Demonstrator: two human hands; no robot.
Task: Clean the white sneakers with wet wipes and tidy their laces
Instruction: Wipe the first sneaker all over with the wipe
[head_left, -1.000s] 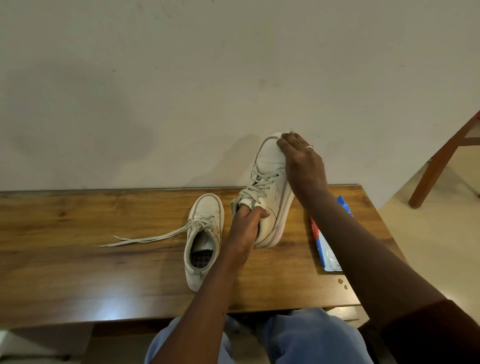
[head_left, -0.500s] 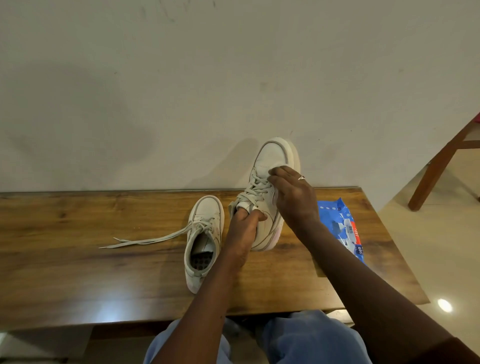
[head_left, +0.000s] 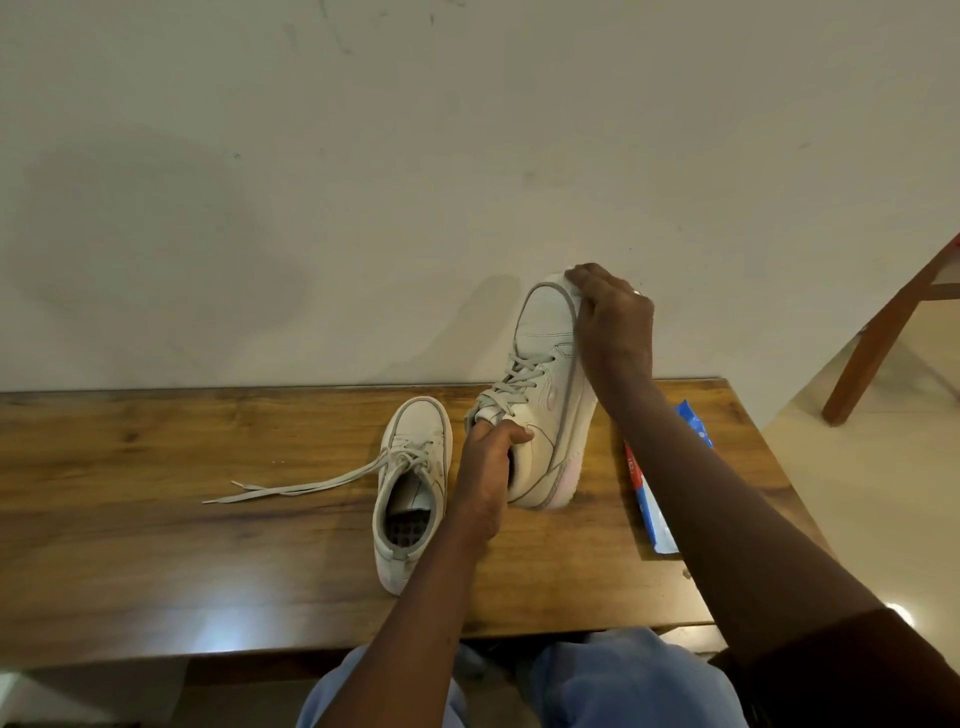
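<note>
Step in hand: wiping the toe rim of the raised sneaker (head_left: 545, 364), which stands heel-down on the surface (head_left: 156, 519). Recommend firm strokes along the sole edge with the heel braced.

Left hand (head_left: 488, 467): fingers closed on the collar.

Right hand (head_left: 613, 322): fingers curled over the toe. The white scrap (head_left: 570, 272) beneath is probably a wet wipe.

Second sneaker (head_left: 415, 467) lies alongside, laces loose.

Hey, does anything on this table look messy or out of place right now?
The flat sneaker has undone laces trailing loose leftward across the table. The raised sneaker stands tipped on its heel, but only because the left hand grips its collar and the right hand grips its toe.
</note>
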